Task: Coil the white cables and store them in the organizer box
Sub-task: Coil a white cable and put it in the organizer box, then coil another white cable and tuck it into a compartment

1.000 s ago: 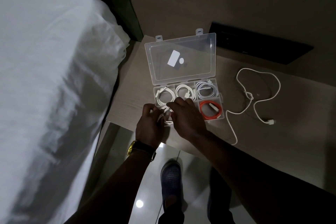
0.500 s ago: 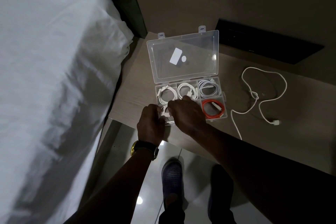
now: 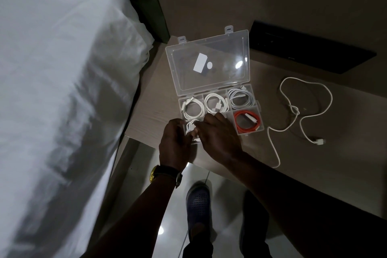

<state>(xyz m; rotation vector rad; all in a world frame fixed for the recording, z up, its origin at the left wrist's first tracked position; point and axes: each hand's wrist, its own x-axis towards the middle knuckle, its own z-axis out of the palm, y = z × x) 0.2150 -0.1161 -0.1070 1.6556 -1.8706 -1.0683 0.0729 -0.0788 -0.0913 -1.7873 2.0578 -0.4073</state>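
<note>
Fingers of the left hand (image 3: 174, 140) and right hand (image 3: 215, 136) pinch a white coil (image 3: 191, 126) into the organizer box (image 3: 259, 109); released early, it likely springs open between them.

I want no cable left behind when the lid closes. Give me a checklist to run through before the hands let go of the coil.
1. Organizer box lid open: ok.
2. White coil seated in the near-left compartment: cannot tell, both hands cover it.
3. Left hand and right hand both on that coil: ok.
4. Three far compartments each hold a white coil: ok.
5. Orange cable coiled in its compartment: ok.
6. Loose white cable on the table coiled and stored: not ok.
</note>
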